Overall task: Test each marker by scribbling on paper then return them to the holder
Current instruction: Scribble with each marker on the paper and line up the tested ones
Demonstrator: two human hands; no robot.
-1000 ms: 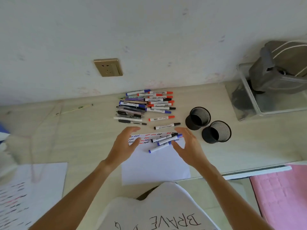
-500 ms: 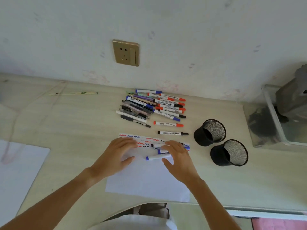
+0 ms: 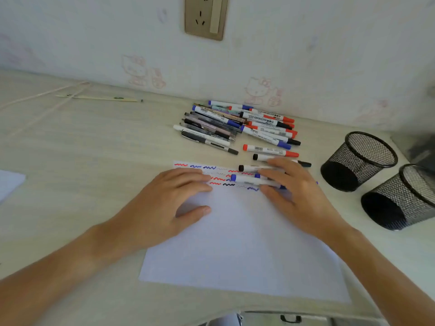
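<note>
A white paper (image 3: 235,243) lies on the desk, with red, blue and black scribbles along its top edge. My left hand (image 3: 164,205) rests flat on the paper's left part. My right hand (image 3: 299,191) lies over a few markers at the paper's top right. A blue-capped marker (image 3: 244,178) runs between its fingers and thumb, and a black-capped one (image 3: 249,167) sits under the fingertips. A pile of markers and pens (image 3: 235,123) lies behind, by the wall. Two black mesh holders (image 3: 357,161) (image 3: 400,198) stand to the right, nothing visible inside.
A red marker (image 3: 268,150) and a black marker (image 3: 259,157) lie loose between the pile and the paper. A pencil (image 3: 101,98) lies far left near the wall. Another sheet (image 3: 9,182) shows at the left edge. A wall socket (image 3: 206,17) is above.
The view has moved closer and tilted down. My right hand has closed in over the markers on the paper. My left hand has stayed on the sheet.
</note>
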